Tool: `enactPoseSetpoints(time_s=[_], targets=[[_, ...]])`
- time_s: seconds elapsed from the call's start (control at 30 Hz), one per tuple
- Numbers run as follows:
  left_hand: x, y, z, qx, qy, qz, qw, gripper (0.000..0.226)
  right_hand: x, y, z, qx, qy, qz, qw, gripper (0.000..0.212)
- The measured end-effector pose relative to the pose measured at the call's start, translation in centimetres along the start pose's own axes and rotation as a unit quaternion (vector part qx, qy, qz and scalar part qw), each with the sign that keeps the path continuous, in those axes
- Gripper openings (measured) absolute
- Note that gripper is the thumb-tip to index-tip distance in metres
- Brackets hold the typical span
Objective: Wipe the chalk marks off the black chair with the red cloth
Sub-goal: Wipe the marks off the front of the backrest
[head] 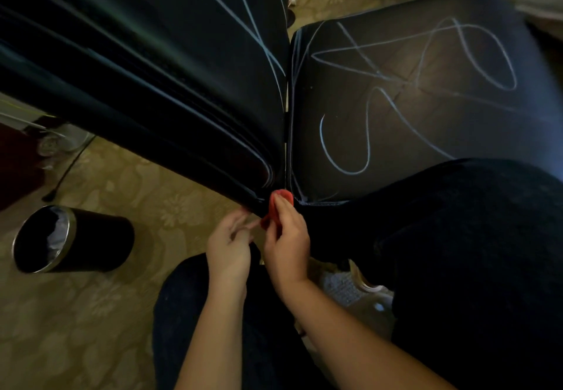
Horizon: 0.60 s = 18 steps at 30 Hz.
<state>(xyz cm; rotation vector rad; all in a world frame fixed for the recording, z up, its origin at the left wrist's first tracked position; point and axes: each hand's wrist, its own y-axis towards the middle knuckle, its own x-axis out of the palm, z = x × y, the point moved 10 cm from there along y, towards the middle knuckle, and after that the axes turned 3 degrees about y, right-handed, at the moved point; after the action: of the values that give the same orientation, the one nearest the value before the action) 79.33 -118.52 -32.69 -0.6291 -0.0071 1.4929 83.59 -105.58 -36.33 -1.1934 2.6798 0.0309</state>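
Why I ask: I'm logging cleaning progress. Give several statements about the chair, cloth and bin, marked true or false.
1. The black chair's seat bears chalk marks. True.
2. The red cloth lies spread on the seat. False: the right hand holds it bunched at the seat's near corner, by the backrest.
3. A black waste bin sits on the floor. True.
4. The backrest is free of chalk. False: chalk marks cross it too.

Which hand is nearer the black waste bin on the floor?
Left. The left hand sits right of the black waste bin in the picture, apart from it; the right hand, gripping the red cloth, is farther off.
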Motion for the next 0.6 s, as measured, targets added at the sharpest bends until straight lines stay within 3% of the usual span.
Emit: enactPoseSetpoints(time_s=[0.17,0.6], targets=[[-0.1,0.5,0.1,0.005,0.015,-0.001,1.0,0.036,1.2,0.8,2.3,0.077,0.006,-0.023,0.997,0.057],[-0.5,0.9,-0.3,0.008,0.014,0.005,1.0,0.031,2.0,1.6,5.8,0.13,-0.023,-0.042,0.99,0.05]])
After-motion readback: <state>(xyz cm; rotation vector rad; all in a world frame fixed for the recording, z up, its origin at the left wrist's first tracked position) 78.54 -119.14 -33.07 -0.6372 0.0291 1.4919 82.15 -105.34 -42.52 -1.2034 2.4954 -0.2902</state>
